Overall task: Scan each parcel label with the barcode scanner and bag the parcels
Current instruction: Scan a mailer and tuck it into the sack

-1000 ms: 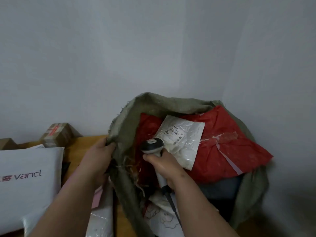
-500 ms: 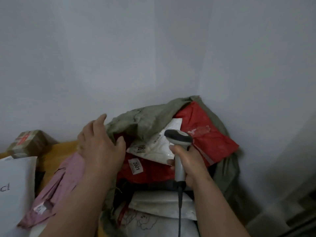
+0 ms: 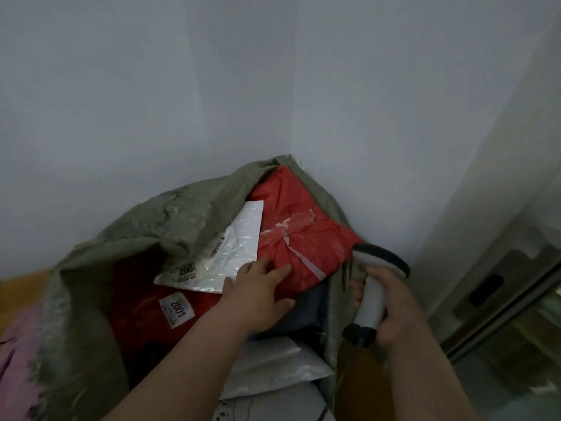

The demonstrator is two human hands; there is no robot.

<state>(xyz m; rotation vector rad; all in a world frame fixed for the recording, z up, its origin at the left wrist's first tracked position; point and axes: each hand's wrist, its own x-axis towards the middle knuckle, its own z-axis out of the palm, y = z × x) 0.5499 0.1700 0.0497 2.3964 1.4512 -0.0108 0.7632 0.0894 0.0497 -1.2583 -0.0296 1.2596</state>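
At the lower left of the frame lay a soft pink parcel (image 3: 15,360). Next to it, a big rough green sack (image 3: 170,220) gaped open in the middle. Inside sat a dark red parcel (image 3: 145,302) with a white label (image 3: 177,309), and a shiny, crinkly white parcel (image 3: 233,253). The left hand (image 3: 258,294) lay flat, its fingers straight, on a puffy red parcel (image 3: 300,238) with torn tape. To the right, the right hand (image 3: 391,311) was wrapped around the smooth white handle of the scanner (image 3: 375,287), just outside the sack.
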